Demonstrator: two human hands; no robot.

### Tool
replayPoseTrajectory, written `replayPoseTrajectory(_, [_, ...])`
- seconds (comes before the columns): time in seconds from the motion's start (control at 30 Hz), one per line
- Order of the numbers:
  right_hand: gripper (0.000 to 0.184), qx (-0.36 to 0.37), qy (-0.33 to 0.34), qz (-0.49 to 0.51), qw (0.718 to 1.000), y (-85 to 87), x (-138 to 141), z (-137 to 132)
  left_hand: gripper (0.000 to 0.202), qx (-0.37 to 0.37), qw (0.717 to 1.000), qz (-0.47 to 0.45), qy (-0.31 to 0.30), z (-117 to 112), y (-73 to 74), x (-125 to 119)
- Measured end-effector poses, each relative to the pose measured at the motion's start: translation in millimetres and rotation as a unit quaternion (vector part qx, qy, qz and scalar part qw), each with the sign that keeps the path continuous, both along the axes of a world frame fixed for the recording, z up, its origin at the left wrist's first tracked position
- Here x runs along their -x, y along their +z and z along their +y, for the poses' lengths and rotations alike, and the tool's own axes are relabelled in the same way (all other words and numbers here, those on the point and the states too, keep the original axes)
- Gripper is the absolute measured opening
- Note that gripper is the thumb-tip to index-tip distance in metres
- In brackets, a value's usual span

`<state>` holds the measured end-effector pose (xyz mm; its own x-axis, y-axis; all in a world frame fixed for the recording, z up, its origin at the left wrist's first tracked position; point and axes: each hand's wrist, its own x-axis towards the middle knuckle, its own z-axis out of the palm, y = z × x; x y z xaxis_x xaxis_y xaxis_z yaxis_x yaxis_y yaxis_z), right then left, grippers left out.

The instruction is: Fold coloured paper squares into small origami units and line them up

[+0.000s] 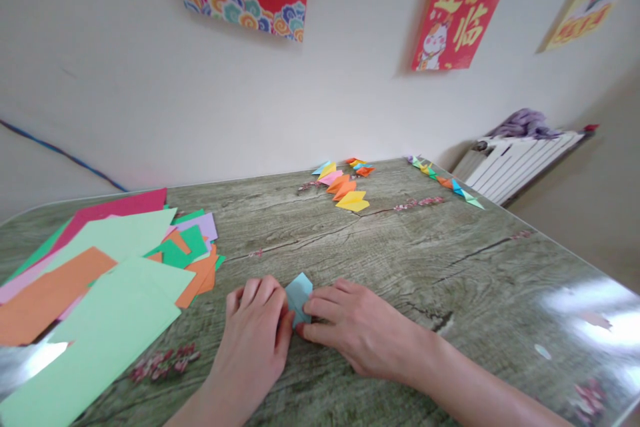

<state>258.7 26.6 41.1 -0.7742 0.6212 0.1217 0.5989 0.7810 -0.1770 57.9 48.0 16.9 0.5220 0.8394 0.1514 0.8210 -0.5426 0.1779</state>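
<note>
A small light-blue folded piece of paper [300, 293] lies at the near middle of the table, between my two hands. On its left side my left hand [260, 323] grips the edge, fingers curled and thumb against the paper. From the right, my right hand [350, 323] pinches the other edge between thumb and fingers. Its lower part is partly covered by my fingertips.
Sheets of coloured paper, light green [110, 333], orange [55, 290] and dark pink [120, 203], overlap at the left. Folded paper pieces, one yellow [353, 201], stand in rows toward the wall [350, 100]. A radiator [525, 163] is beyond the table's [400, 260] right edge.
</note>
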Motion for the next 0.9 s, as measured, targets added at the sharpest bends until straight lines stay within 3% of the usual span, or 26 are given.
replayPoseTrajectory(0.33, [0.02,0.011,-0.006,-0.003,1.0,-2.5,2.7,-1.8,0.015,-0.001,1.0,-0.02,0.005,-1.6,-2.6,0.9])
replayPoseTrajectory(0.67, [0.025,0.03,-0.029,-0.013,0.999,-2.2,2.6,-0.6,0.005,0.01,0.996,-0.083,0.014,6.0,-9.7,22.3])
replayPoseTrajectory(0.8, [0.03,0.029,-0.032,-0.016,0.999,-3.1,1.9,-0.1,0.014,-0.061,0.997,-0.056,0.008,3.7,-11.6,36.2])
replayPoseTrajectory(0.9, [0.025,0.025,-0.034,-0.012,0.999,-4.2,4.0,-1.0,0.038,-0.135,0.988,-0.018,-0.067,-9.1,-10.8,38.5])
